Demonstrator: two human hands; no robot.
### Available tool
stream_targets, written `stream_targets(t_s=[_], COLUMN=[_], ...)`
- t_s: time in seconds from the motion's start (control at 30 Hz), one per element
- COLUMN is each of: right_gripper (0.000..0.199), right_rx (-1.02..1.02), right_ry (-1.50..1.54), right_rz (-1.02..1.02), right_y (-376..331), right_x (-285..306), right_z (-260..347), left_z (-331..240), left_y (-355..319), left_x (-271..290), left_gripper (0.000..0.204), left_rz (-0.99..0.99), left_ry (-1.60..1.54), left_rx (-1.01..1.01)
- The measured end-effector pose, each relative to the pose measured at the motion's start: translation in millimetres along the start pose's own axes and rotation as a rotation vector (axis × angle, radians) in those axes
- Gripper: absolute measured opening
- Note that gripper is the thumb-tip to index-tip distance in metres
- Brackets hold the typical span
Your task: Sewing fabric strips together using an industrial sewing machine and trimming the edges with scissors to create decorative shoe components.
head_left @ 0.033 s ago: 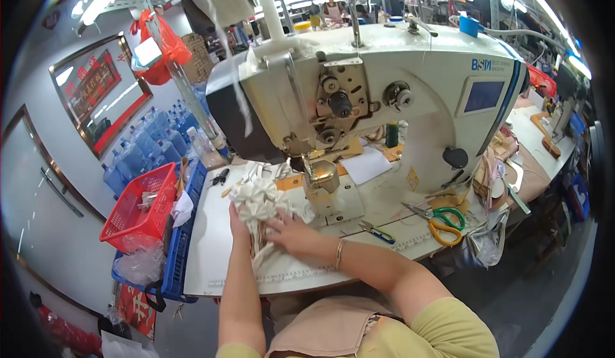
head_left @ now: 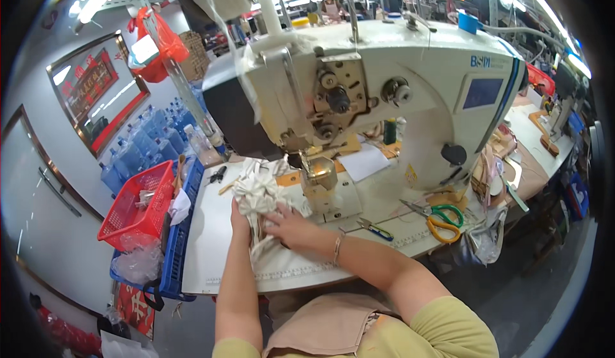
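Nothing has shifted since the earlier frame: both hands rest on the same bundle of white cloth pieces beside the sewing machine.

White cloth pieces [head_left: 259,198] lie in a loose heap on the tabletop [head_left: 211,242], just left of the machine's needle post [head_left: 318,175]. Left hand [head_left: 239,216] sits against the heap's left side, mostly hidden behind the cloth, so I cannot tell whether it is open or closed. Right hand [head_left: 293,226] lies on top with fingers spread flat, open, pressing the cloth down. Behind stands the big white sewing machine [head_left: 384,89]. Right of the hands lie small blue thread snips [head_left: 375,228], farther right scissors with green and orange handles [head_left: 439,220]. A red basket [head_left: 138,201] sits on a blue crate [head_left: 176,255] off the tabletop's left end.
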State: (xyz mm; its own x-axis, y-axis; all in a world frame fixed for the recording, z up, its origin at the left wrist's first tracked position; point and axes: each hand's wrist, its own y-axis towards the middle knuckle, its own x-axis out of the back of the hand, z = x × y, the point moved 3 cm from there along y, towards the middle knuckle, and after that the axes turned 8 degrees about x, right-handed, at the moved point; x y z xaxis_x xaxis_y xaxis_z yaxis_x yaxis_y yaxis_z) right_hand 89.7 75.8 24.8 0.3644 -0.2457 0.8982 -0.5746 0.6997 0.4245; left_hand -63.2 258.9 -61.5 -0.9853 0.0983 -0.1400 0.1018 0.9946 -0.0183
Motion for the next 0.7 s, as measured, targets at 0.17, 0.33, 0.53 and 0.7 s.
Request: stream_targets(t_s=[0.17,0.33,0.53,0.7], right_gripper=[0.053,0.022,0.033,0.034], right_rx=[0.01,-0.2,-1.014,-0.9], right_ry=[0.162,-0.077,-0.3,-0.358], right_rz=[-0.108,-0.376,-0.373,-0.229], right_y=[-38.0,-153.3,-338.9,-312.9], right_x=[22.4,64.4,146.1,169.2], right_z=[11.8,1.9,-14.4,2.2], left_z=[-19.6,-59.0,-91.9,-87.1], left_y=[25.8,-22.7,-139.4,-196.7], left_x=[-12.3,18.5,18.1,-34.1], left_gripper=[0.039,0.06,0.014,0.01], left_rz=[0.115,-0.049,-0.404,-0.105], left_ry=[0.382,0.386,0.377,0.721], left_rx=[0.114,0.119,-0.412,-0.764])
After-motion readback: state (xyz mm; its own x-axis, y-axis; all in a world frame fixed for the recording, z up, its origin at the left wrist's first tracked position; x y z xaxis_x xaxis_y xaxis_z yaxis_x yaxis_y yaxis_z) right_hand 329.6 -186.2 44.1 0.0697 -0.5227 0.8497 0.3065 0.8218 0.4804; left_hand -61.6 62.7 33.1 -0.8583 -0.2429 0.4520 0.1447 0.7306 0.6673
